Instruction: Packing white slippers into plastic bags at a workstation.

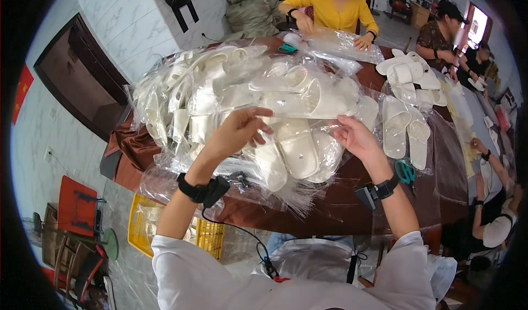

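My left hand point(240, 129) is at the near side of a large pile of white slippers in clear plastic bags, its fingers apart and slightly bent. Its fingertips are next to a bagged white slipper point(297, 103) lying sideways on the pile. My right hand point(358, 138) has its thumb and fingertips pinched at the near edge of that slipper's clear plastic bag point(331, 118). Between and below my hands, another white slipper point(298, 149) points toward me, sole up, in plastic.
The brown-covered table point(258, 214) carries the pile. Green-handled scissors point(405, 171) and a loose slipper pair point(404, 128) are at right. Opposite, a person in yellow point(335, 4) handles clear bags. A yellow crate point(209, 238) stands on the floor; other people are at far right.
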Tool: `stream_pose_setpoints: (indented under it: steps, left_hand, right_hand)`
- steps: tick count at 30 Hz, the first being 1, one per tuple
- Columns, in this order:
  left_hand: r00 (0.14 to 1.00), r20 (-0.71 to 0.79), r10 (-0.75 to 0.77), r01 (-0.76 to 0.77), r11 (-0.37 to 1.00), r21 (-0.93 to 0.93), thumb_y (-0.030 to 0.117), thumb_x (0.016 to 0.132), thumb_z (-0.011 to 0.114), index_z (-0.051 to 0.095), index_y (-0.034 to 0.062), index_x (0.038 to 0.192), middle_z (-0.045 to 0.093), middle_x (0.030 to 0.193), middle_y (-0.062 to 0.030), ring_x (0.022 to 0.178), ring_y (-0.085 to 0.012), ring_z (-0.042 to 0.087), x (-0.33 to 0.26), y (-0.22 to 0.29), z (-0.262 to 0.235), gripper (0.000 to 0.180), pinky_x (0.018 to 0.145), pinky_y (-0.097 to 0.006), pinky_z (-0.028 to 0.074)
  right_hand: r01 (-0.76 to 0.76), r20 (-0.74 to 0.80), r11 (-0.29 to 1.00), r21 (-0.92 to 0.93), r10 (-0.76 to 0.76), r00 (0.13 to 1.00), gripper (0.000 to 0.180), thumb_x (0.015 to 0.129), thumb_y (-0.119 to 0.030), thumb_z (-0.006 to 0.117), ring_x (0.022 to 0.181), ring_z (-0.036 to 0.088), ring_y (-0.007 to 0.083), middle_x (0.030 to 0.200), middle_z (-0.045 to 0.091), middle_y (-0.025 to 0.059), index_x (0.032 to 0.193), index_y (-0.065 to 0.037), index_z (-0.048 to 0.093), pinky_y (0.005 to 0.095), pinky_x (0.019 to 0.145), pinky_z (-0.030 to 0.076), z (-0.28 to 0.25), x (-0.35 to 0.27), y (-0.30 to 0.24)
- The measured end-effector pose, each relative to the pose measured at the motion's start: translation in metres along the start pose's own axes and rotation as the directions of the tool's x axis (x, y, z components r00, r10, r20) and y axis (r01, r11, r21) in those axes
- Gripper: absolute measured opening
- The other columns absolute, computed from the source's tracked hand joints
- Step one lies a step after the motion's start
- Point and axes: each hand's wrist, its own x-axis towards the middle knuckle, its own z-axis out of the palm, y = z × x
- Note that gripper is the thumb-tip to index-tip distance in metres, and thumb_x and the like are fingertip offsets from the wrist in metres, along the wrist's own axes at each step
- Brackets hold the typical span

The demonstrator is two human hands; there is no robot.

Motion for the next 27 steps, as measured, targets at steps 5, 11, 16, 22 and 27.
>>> stream_pose_setpoints:
  steps: [5,11,16,22,27]
  left_hand:
    - [0.985,0.174,-0.014,0.034,0.993,-0.112,0.013,0.095,0.046,0.042,0.0022,0.132,0.065,0.096,-0.0102,0.082,-0.0149,0.064,-0.061,0.009,0.037,0.038,0.074,-0.027,0.052]
    - [0.868,0.482,-0.121,0.094,0.992,0.08,0.013,0.092,0.053,0.037,0.0084,0.137,0.062,0.111,-0.0118,0.097,-0.0165,0.061,-0.108,0.019,0.069,0.048,0.085,-0.03,0.046]
    - [0.941,0.325,-0.096,0.139,0.984,-0.113,0.012,0.092,0.055,0.054,0.0031,0.121,0.062,0.107,-0.0103,0.094,-0.0147,0.06,-0.126,0.018,0.063,0.031,0.077,-0.027,0.048]
    - [0.988,-0.062,-0.142,0.127,0.972,-0.198,0.018,0.091,0.059,0.058,0.0002,0.113,0.063,0.094,-0.0025,0.08,-0.0087,0.057,-0.099,-0.019,0.041,0.029,0.067,-0.021,0.047]
    - [0.931,-0.337,0.142,-0.036,0.953,0.302,0.037,0.084,0.066,0.048,-0.0068,0.122,0.06,0.102,-0.0162,0.082,-0.0179,0.06,-0.032,-0.033,0.052,0.061,0.07,-0.027,0.049]
  right_hand:
    - [-0.017,0.063,0.995,-0.102,0.024,0.998,0.017,0.085,-0.015,0.06,0.089,0.061,0.0195,0.102,0.063,0.0104,0.099,-0.006,0.056,0.0325,0.085,0.05,-0.007,-0.023,-0.011]
    - [0.009,-0.057,0.996,-0.086,-0.014,0.998,0.022,0.087,-0.019,0.056,0.1,0.056,0.0208,0.109,0.058,0.0042,0.106,-0.009,0.053,0.0341,0.085,0.047,-0.024,-0.034,-0.006]
    - [0.026,-0.19,0.991,-0.132,-0.051,0.981,0.018,0.088,-0.018,0.056,0.098,0.056,0.0182,0.105,0.058,0.003,0.104,-0.011,0.054,0.0318,0.083,0.047,-0.069,-0.025,0.01]
    - [0.109,-0.195,0.964,-0.241,-0.158,0.968,0.017,0.088,-0.015,0.056,0.092,0.06,0.0197,0.102,0.061,0.0078,0.102,-0.006,0.055,0.0293,0.078,0.049,-0.084,-0.013,0.013]
    - [0.306,-0.103,0.9,-0.311,-0.352,0.93,0.016,0.089,-0.008,0.054,0.085,0.064,0.0217,0.103,0.062,0.0128,0.102,0.0,0.054,0.0287,0.076,0.052,-0.046,0.001,-0.009]
